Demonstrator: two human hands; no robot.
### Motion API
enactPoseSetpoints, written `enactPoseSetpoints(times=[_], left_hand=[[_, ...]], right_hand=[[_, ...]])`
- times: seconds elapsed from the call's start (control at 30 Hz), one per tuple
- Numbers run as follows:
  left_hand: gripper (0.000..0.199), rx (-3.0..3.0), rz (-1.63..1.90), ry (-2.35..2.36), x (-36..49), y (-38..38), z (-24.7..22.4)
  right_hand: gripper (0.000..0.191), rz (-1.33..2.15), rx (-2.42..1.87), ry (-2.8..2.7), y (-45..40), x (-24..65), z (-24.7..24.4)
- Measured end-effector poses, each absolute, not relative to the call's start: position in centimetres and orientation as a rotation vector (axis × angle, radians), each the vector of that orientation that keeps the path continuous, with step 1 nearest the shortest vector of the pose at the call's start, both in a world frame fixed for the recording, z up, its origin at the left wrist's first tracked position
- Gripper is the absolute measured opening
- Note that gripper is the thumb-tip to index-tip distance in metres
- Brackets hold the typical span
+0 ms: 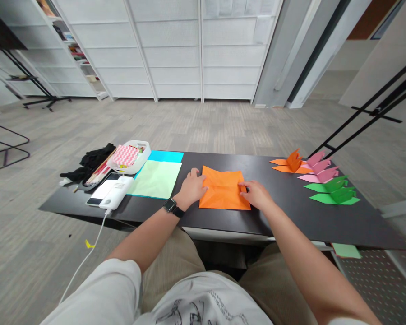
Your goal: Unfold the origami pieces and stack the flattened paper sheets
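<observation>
An orange paper sheet (222, 192) with crease lines lies on the dark table in front of me. At its left edge is my left hand (192, 186), with a watch on the wrist, its fingers apart and resting on the paper's side. My right hand (256, 194) pinches the right edge of the paper between thumb and fingers. Folded paper figures stand at the right: orange ones (292, 162), pink ones (320, 169) and green ones (336, 192).
Left of the orange paper lie light green sheets (157, 178) over blue paper (165, 156). Farther left are a white tray (145, 155), a white power bank (117, 193) with a cable, a phone (103, 190) and black cloth (96, 158). A green sheet (347, 251) juts below the table edge.
</observation>
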State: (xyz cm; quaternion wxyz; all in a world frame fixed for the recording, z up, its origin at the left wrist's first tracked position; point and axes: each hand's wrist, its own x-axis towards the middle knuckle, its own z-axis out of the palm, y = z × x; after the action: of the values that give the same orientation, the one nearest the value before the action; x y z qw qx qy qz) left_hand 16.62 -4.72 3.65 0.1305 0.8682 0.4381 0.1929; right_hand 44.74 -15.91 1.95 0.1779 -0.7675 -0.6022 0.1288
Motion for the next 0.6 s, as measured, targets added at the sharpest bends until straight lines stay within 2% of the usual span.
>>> enactPoseSetpoints(times=[0.13, 0.3, 0.43, 0.6], left_hand=[[0.053, 2.756, 0.645, 0.929, 19.5, -5.6, 4.2], [0.085, 2.781, 0.306, 0.772, 21.3, -5.6, 1.8], [0.085, 2.782, 0.290, 0.819, 20.7, -5.7, -0.2], [0.089, 2.824, 0.267, 0.865, 20.5, -5.9, -0.5]], right_hand=[[0.042, 0.298, -2.214, -1.799, -17.0, 43.9, 1.9], [0.037, 0.169, -2.237, -1.843, -18.2, 43.6, 3.1], [0.055, 0.002, -1.989, -2.047, -17.2, 43.9, 3.8], [0.084, 0.071, -1.934, -2.337, -15.1, 44.6, 1.5]])
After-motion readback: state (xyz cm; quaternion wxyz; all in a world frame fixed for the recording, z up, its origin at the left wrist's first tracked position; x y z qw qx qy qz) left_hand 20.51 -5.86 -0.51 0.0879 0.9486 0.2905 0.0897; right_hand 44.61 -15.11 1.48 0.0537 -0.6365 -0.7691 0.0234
